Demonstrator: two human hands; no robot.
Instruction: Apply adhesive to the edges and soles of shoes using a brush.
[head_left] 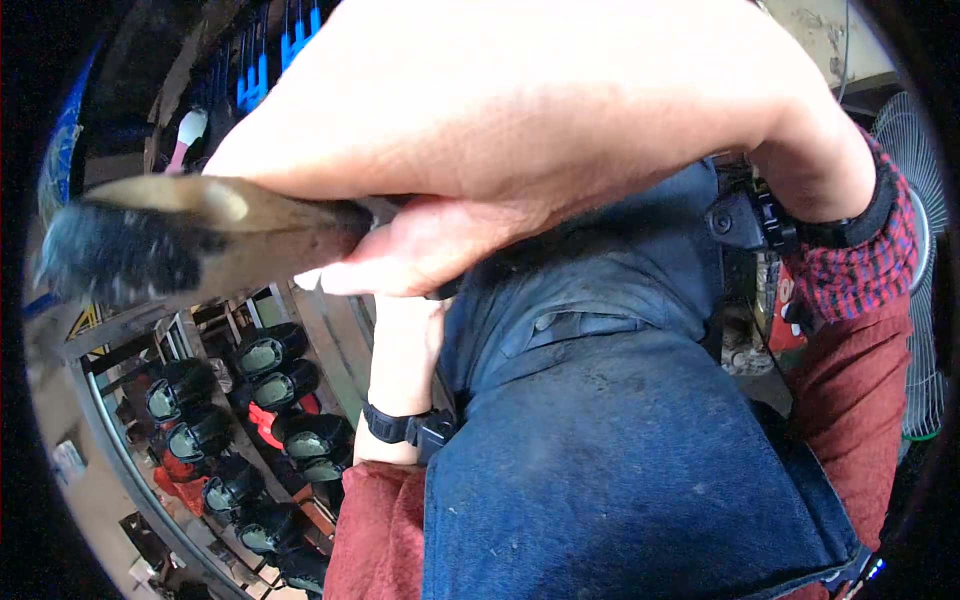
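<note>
Two forearms are crossed before the blue apron [620, 480]; little room is left between the brush [235, 203] and the left rim, and a rack [115, 448] of dark items is seen below. The right hand [450, 170] is stretched leftward, its fingers curled around the brush, its upper side cut off and washed out. The left hand is hidden behind it; its grip cannot be told. The dark bristles [125, 250] are blurred.
</note>
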